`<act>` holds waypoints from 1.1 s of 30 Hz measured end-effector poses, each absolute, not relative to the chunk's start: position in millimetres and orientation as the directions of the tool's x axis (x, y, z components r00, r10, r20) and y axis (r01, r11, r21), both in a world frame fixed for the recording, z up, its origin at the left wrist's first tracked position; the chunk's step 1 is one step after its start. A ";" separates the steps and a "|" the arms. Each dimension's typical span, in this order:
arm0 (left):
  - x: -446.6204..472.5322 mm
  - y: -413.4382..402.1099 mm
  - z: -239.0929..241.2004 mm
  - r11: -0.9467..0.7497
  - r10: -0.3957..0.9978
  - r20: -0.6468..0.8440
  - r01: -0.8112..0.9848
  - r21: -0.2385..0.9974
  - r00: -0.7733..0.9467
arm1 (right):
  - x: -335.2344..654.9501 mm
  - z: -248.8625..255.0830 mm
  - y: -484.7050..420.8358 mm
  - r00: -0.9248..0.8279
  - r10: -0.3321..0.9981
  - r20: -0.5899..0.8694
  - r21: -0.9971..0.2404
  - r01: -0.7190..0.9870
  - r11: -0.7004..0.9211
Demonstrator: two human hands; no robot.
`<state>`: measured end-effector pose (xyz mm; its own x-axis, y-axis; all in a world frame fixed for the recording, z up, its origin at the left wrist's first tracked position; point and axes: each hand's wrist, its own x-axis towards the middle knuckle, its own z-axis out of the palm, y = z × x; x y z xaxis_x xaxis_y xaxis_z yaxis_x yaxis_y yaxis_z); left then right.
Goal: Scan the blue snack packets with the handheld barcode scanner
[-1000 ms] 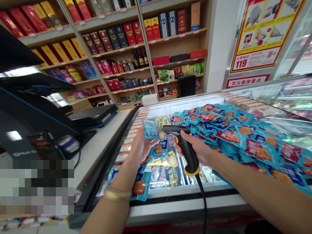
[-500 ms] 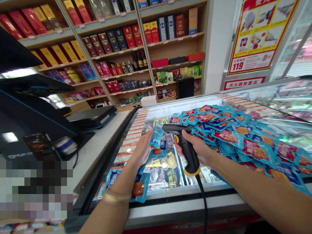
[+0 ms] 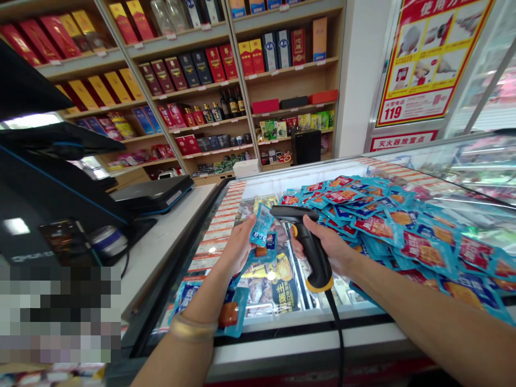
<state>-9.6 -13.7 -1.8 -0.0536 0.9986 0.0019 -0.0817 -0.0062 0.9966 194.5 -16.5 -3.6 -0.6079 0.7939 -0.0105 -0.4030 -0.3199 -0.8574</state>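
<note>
Between its fingers and thumb, my left hand (image 3: 238, 246) grips a small light-blue snack packet (image 3: 263, 223), its printed back side turned up. My right hand (image 3: 330, 242) is wrapped around a black and yellow barcode scanner (image 3: 316, 258). The scanner's head points left and sits close beside the packet; I cannot tell whether they touch. Another blue packet (image 3: 266, 248) lies on the glass just below the held one. More packets (image 3: 230, 314) lie under and beside my left forearm. A large heap of red and blue snack packets (image 3: 374, 226) spreads to the right of my right hand.
Below everything is a glass-topped freezer (image 3: 278, 322) with goods inside. The scanner's cable (image 3: 335, 322) hangs over its front edge. On the left counter stand a black scale (image 3: 161, 193) and a dark checkout machine (image 3: 60, 188). Shelves of boxes (image 3: 193, 70) line the back wall.
The view has shifted very slightly. Both hands keep their hold, and the packet and scanner stay almost in the same place.
</note>
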 end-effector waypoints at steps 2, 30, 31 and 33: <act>-9.0 -14.3 -0.5 0.004 0.999 -0.006 -0.072 0.997 -0.032 | 194.2 -4.0 -16.6 -0.606 0.795 -0.019 -0.858 -0.398 -0.324; 102.9 10.8 21.5 -0.255 0.949 0.312 0.711 0.656 0.052 | 288.2 22.5 -26.8 -0.273 0.962 -0.033 -0.813 -0.552 -0.185; 105.9 11.3 18.7 -0.239 0.948 0.313 0.770 0.591 0.055 | 290.7 20.5 -28.3 -0.259 0.965 -0.038 -0.816 -0.549 -0.180; 108.0 11.9 13.7 -0.198 0.955 0.293 0.850 0.487 0.054 | 293.1 17.1 -31.0 -0.237 0.971 -0.038 -0.822 -0.545 -0.166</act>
